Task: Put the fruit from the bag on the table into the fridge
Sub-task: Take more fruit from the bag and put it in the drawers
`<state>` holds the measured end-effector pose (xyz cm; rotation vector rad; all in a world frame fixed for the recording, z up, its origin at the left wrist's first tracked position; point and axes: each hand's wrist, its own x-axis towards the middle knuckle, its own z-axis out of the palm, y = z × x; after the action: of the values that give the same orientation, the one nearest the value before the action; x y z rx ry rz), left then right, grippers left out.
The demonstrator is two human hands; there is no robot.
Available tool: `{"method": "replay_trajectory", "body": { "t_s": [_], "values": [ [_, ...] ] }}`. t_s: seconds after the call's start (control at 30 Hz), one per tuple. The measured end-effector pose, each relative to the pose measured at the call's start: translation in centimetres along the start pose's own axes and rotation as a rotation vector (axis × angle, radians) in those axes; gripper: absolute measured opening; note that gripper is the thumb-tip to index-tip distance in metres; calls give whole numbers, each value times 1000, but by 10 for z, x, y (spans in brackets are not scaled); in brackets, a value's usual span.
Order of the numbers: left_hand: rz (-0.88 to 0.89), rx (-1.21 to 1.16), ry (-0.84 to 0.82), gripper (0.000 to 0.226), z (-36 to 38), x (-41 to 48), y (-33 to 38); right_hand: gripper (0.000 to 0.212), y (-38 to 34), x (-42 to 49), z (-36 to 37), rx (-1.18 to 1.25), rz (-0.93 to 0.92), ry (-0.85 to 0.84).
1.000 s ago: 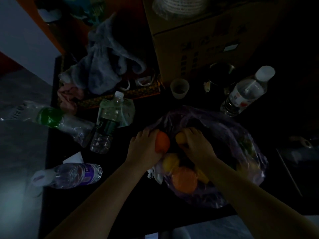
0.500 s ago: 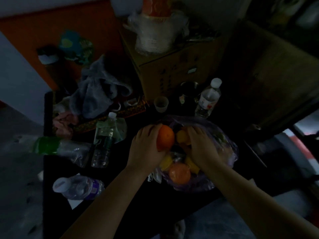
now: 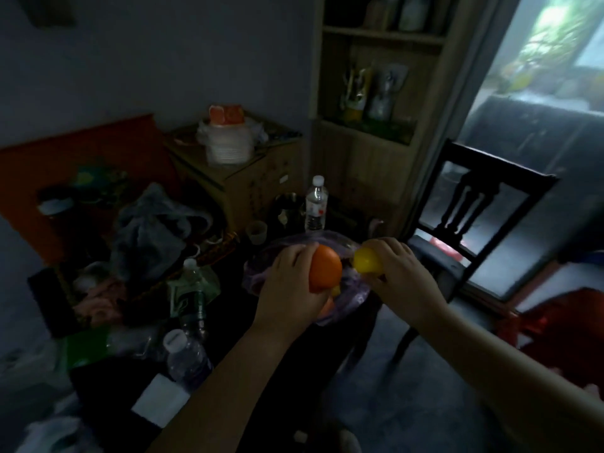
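- Left hand [image 3: 287, 284] is curled round an orange [image 3: 325, 273], held just above the bag's [image 3: 356, 293] left half.
- Right hand [image 3: 398, 273] grips a yellow fruit [image 3: 367, 263] above the bag's right rim. The two fruits are close but not touching.
- Other fruit [image 3: 327, 309] lies in the bag, directly beneath the orange.
- The fridge is not in view, so its direction from the bag cannot be told.

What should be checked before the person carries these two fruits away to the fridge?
1. Left hand grips the orange: ok.
2. Right hand grips the yellow fruit: ok.
3. Bag emptied: not ok, another fruit lies inside.
4. Fridge located: not ok, none in view.
5. Way clear: cannot tell; a chair stands close by on the right.
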<state>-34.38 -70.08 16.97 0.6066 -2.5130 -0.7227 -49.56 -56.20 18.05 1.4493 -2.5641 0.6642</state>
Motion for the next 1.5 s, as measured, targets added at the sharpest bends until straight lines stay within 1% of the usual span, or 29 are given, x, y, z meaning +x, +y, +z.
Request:
{"method": "replay_trajectory", "body": {
  "t_s": [0.17,0.4,0.6,0.7,0.93,1.1,1.27,1.43,1.5],
  "values": [
    [145,-31,-37,75,-21,-37,42,53,-27,-66,-45,-74,21,90],
    [369,-103,-107,77,-22,-73,111,56,-44,-166,-118,-165,156,222],
    [553,-208,-204,78,-18,-114,185,57,-47,-260,-182,-294,320,259],
    [637,-253,-252,77,-15,-138,223,58,-51,-308,-209,-317,385,267],
    [743,-350,-426,81,4,-212,299,56,-60,-431,-254,-387,513,293],
    [817,-403,-545,79,21,-270,344,58,-73,-512,-279,-456,612,301],
    [932,-454,-615,80,38,-324,394,59,-84,-589,-305,-510,718,328],
    [1028,-558,-741,78,54,-378,451,49,-99,-671,-328,-522,810,401],
    [1078,-595,-788,77,60,-401,473,49,-109,-701,-335,-536,862,439]
  ]
}}
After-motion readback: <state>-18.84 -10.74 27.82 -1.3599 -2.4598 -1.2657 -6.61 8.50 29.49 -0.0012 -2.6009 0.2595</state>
